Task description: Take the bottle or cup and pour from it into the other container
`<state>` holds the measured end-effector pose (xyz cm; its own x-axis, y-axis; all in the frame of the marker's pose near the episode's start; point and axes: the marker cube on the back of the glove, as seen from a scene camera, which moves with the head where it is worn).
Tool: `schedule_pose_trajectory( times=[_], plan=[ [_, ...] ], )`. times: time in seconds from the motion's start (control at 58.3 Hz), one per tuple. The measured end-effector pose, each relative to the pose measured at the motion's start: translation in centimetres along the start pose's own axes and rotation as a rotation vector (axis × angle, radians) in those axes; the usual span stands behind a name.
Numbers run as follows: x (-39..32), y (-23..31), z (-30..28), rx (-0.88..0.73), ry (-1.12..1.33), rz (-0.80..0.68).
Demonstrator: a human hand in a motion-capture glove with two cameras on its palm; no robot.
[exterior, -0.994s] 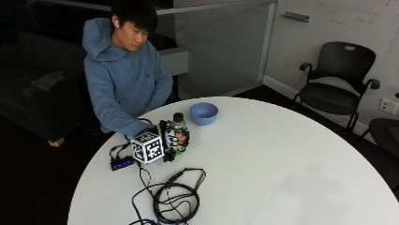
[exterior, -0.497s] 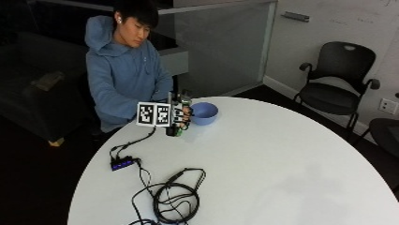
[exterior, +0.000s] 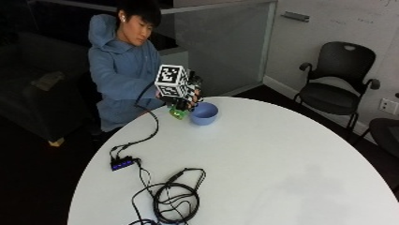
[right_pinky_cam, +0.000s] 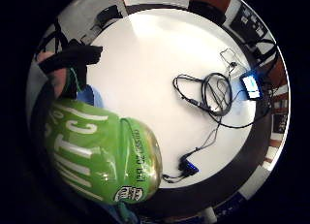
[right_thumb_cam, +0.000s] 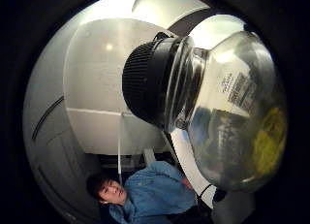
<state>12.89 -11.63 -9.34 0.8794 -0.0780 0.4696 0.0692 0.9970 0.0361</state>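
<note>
gloved right hand (exterior: 190, 96) grips the green-labelled bottle (exterior: 179, 111) beside the bowl (exterior: 204, 113).

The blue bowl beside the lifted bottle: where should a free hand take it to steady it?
Take the round blue bowl by its rim on the side facing the table's middle, coming from above: the right hand holds the green-labelled bottle at its other side.
</note>
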Motion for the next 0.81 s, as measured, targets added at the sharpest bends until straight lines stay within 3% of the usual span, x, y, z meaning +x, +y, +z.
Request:
schedule_pose_trajectory(
  times=[0.806],
  plan=[
    [-8.6,-2.4,2.4,-0.352,0.604,0.075]
  ],
)
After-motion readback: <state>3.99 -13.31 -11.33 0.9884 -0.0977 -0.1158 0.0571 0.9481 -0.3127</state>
